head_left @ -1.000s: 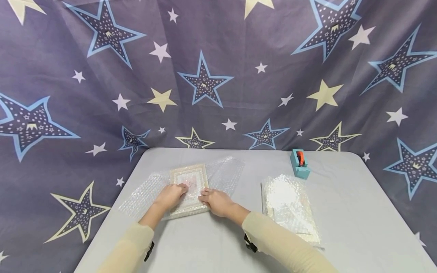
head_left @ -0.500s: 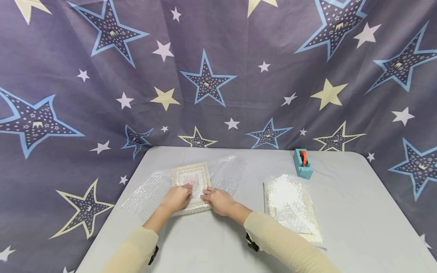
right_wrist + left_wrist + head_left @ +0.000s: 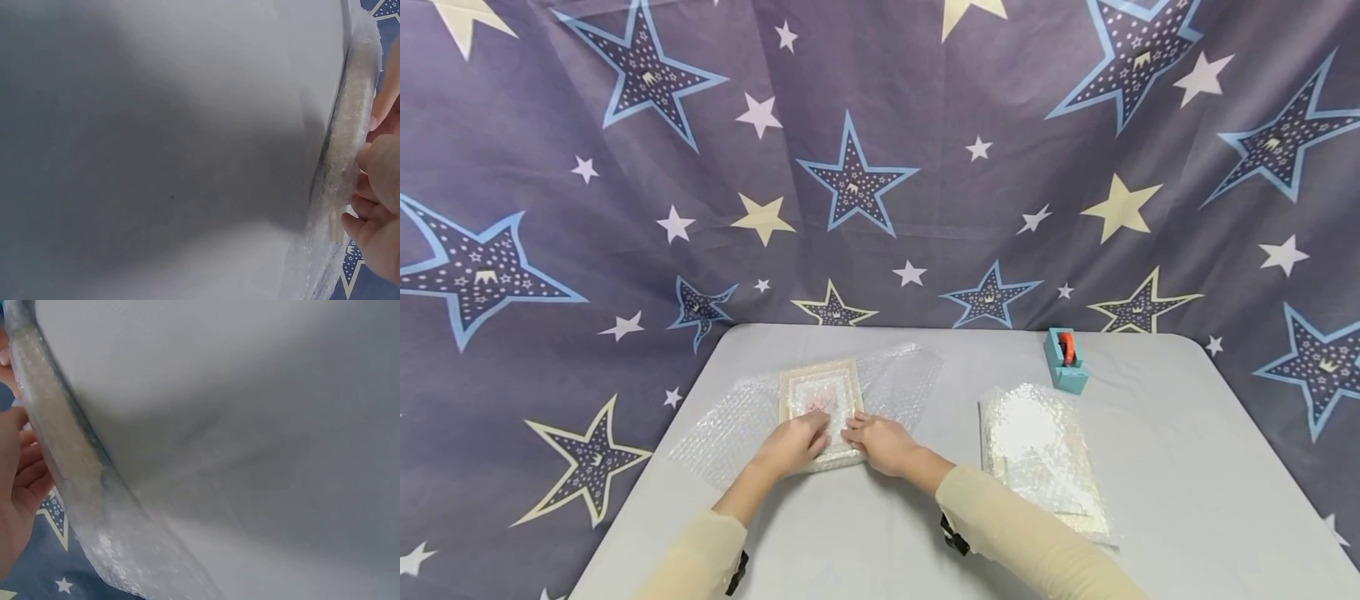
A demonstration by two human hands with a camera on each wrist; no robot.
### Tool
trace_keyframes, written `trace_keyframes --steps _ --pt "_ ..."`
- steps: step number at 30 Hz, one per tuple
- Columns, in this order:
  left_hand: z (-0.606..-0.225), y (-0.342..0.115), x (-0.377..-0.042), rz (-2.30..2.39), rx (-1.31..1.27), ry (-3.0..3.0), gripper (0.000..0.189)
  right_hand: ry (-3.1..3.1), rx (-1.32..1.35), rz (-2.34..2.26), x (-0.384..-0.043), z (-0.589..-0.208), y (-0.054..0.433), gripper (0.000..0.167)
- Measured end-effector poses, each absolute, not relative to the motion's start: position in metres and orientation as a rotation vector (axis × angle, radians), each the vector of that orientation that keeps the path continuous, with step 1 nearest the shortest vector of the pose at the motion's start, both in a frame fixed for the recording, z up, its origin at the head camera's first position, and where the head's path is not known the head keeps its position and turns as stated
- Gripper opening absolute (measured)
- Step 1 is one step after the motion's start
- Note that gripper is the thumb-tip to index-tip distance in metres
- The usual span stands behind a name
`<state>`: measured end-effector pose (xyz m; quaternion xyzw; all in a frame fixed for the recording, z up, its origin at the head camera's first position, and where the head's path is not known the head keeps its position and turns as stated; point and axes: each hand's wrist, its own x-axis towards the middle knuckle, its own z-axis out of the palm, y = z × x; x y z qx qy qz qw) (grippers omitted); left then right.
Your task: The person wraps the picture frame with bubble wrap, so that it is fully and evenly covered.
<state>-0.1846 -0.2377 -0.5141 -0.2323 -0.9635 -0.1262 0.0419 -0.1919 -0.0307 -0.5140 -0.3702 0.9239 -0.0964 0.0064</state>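
Observation:
A light wooden picture frame (image 3: 796, 382) with a pink design at its centre lies on the table inside bubble wrap (image 3: 730, 421). Loose flaps of the wrap spread out to the left and right of it. My left hand (image 3: 793, 446) lies over the frame's lower middle, fingertips on the wrapped face. At the right edge, my right hand (image 3: 883, 443) presses down with its fingers on the wrap. Both wrist views show the wrapped edge side-on, with the left hand (image 3: 22, 487) and right hand (image 3: 378, 200) against the wrapped face.
A second flat bubble-wrapped package (image 3: 1045, 458) lies to the right on the pale table (image 3: 1195, 467). Behind it stands a teal tape dispenser (image 3: 1066, 362) with an orange-red core. A star-patterned curtain (image 3: 925, 233) hangs along the table's back edge.
My left hand has slid a little to the right across the wrapped frame, toward my right hand. The right hand stays at the frame's right edge. The whole view has shifted slightly.

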Motion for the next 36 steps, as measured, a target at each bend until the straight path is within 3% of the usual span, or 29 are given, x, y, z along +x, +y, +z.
trace_keyframes --steps 7,21,28,36 --pt "-0.517 -0.252 -0.174 -0.331 -0.861 -2.924 0.04 2.877 -1.187 -0.31 -0.189 -0.516 -0.033 0.033" --pt "-0.519 -0.256 -0.178 -0.169 -0.971 -2.909 0.042 2.898 -1.252 -0.599 -0.189 -0.523 -0.028 0.03" --pt "-0.522 -0.257 -0.183 -0.075 -1.015 -2.894 0.042 2.873 -1.14 -0.957 -0.192 -0.527 -0.023 0.035" --pt "-0.521 -0.257 -0.181 -0.108 -1.014 -2.869 0.041 2.918 -0.893 -1.247 -0.218 -0.506 0.006 0.038"
